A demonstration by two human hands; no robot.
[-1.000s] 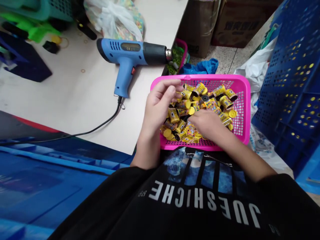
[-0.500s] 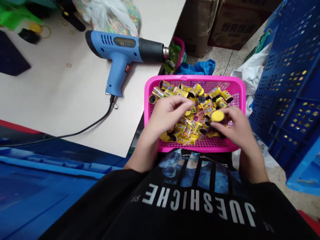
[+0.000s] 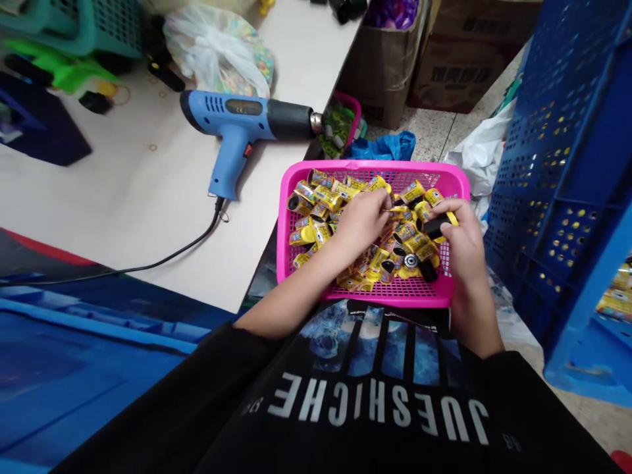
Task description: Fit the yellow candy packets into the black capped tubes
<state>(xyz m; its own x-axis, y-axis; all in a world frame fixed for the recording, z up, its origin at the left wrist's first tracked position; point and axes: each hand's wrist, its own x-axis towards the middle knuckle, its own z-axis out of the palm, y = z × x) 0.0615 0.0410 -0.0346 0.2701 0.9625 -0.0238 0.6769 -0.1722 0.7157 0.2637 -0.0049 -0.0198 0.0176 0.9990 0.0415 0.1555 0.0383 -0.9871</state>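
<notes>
Many small yellow wrapped cylinders [image 3: 395, 253] lie in a loose heap inside a bright pink plastic mesh basket [image 3: 282, 243], which stands just beside the edge of a pale laminate table [image 3: 123, 197]. The person's left hand [image 3: 360, 224] is over the middle of this heap, with its fingers [image 3: 382, 209] bent and close together, touching the cylinders at the top; I cannot tell if they pinch one. The right hand [image 3: 461, 240] is at the right part of the basket, and its thumb and fingers press from two sides on a short black cylinder with a yellow end [image 3: 437, 227], held above the heap. On the table lies a blue and black heat gun [image 3: 237, 115], with its black cable [image 3: 162, 253] running to the left, and behind it a white plastic bag [image 3: 214, 49] with colourful things inside. A tall blue perforated plastic crate [image 3: 553, 184] stands right of the basket, and brown cardboard boxes [image 3: 385, 79] stand on the floor ahead.
</notes>
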